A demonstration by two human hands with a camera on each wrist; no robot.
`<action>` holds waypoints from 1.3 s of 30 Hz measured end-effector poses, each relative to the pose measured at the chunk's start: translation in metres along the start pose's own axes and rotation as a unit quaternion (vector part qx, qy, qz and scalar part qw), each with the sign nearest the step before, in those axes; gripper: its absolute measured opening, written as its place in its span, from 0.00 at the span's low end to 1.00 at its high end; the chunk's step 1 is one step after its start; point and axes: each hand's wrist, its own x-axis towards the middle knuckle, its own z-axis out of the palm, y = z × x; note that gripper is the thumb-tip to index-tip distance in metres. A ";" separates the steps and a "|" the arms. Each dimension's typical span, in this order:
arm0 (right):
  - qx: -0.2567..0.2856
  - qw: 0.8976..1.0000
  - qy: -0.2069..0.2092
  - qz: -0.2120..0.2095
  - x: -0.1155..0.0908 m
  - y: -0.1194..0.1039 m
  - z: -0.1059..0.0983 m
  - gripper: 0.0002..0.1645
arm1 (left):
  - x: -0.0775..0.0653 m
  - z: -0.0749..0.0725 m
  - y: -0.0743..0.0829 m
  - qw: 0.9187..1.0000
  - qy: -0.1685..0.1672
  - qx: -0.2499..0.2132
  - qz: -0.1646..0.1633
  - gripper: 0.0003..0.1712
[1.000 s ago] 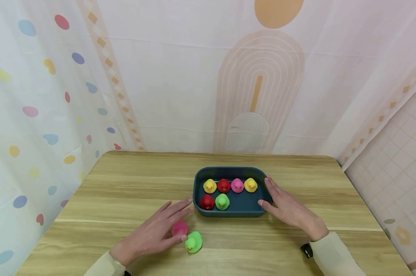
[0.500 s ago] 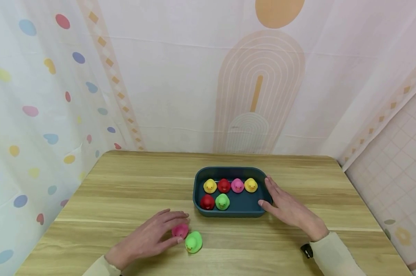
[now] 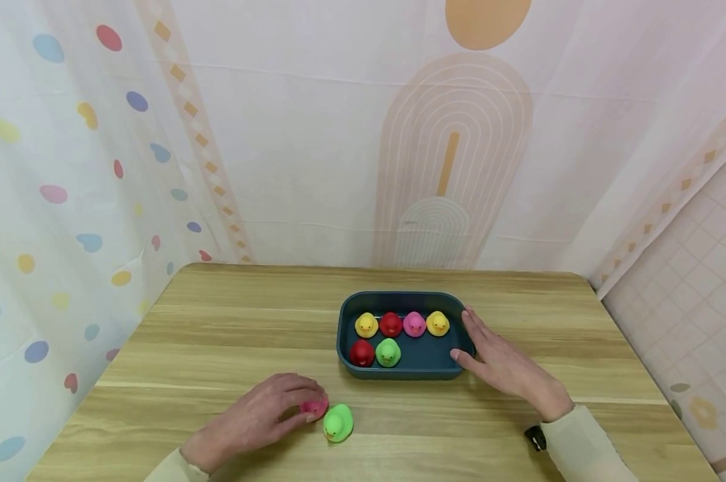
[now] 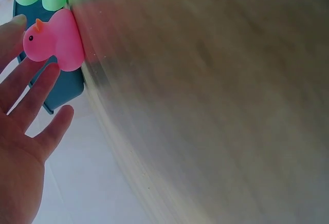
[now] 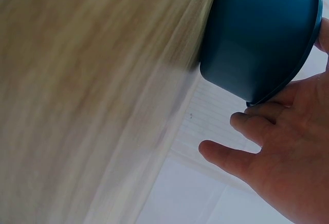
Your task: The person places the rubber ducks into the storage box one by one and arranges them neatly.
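Note:
My left hand point(image 3: 266, 414) is at a pink rubber duck point(image 3: 316, 406), thumb on its near side and fingertips on its far side. The left wrist view shows the pink duck from the side, the other fingers spread past it. Close beside it on the table sits a light green rubber duck point(image 3: 338, 423). At the right end of a dark blue tray point(image 3: 405, 374) is my right hand point(image 3: 502, 361), thumb over the rim and fairly straight fingers along the outside. Inside the tray, a row of yellow, red and pink ducks stands behind a red duck point(image 3: 361, 353) and a green duck point(image 3: 388, 352).
The wooden table point(image 3: 230, 321) has rounded far corners. A patterned curtain point(image 3: 302, 167) hangs behind it and along the left. A small black object point(image 3: 535, 438) shows by the right sleeve.
My left hand has drawn back from the tray's left end and come down around the pink duck, its fingers curling in. My right hand and the tray have stayed put.

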 end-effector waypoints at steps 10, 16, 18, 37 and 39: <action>0.005 1.000 0.000 -0.005 0.000 0.001 0.000 0.53 | 0.000 0.003 -0.006 0.998 0.032 0.000 0.050 0.10; 0.006 1.000 -0.002 -0.003 0.000 0.001 0.000 0.54 | -0.001 -0.001 -0.005 0.998 0.045 -0.002 0.054 0.09; 0.008 1.000 -0.003 0.000 0.000 0.001 0.000 0.54 | 0.000 -0.004 -0.003 0.997 0.052 0.004 0.056 0.09; -0.002 1.000 0.002 -0.004 0.002 0.003 0.001 0.55 | 0.018 -0.015 0.010 0.985 0.128 0.022 0.117 0.11; -0.003 1.000 0.002 -0.004 0.001 0.003 0.001 0.54 | 0.020 -0.016 0.012 0.985 0.129 0.019 0.116 0.11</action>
